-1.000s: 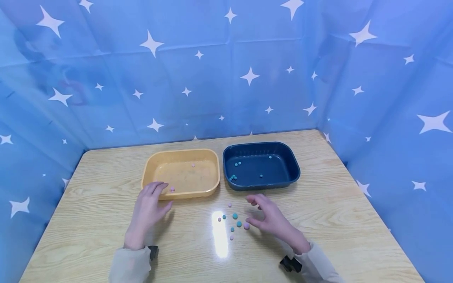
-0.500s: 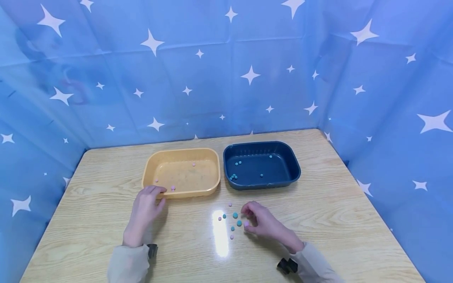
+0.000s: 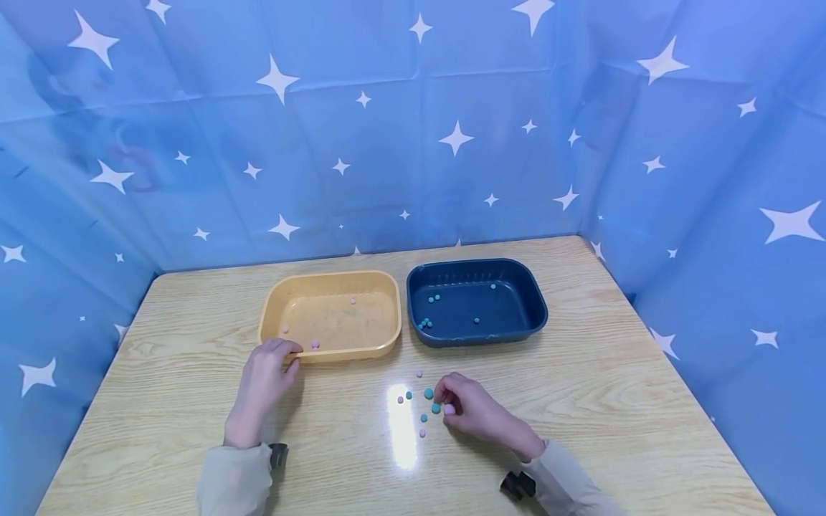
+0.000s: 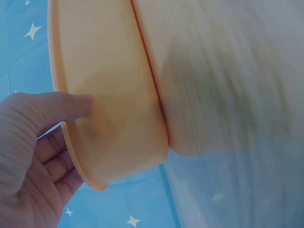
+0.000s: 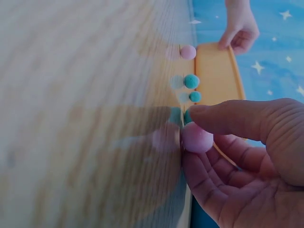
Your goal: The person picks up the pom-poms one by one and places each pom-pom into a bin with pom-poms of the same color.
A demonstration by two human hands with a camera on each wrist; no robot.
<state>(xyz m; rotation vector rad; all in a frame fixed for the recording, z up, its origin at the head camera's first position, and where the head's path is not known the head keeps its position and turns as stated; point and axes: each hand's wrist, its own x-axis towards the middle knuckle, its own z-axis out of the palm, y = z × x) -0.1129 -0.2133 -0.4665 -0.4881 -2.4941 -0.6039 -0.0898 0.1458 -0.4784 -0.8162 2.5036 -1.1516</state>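
My left hand (image 3: 263, 385) grips the front left rim of a yellow-orange plastic tray (image 3: 351, 353). In the left wrist view the thumb (image 4: 78, 105) lies on the tray's outer wall, with the other fingers behind the rim. Over the table my right hand (image 3: 479, 410) pinches the largest pink ball (image 5: 197, 137) between thumb and index finger, right at the tabletop. Just left of these fingertips lie several teal balls, among them one teal ball (image 3: 429, 393) near the index finger. Smaller pink balls, such as a front pink ball (image 3: 422, 433), are scattered with them.
A dark blue tray (image 3: 479, 339) stands right of the yellow-orange one, holding several small teal balls. A few pink balls (image 3: 315, 344) lie in the yellow-orange tray. A blue star-patterned curtain (image 3: 387, 143) encloses the wooden table (image 3: 161, 401) behind and at the sides.
My left hand has lowered onto the tray rim and closed round it. The right hand has moved slightly left, its fingers closing on the largest pink ball.
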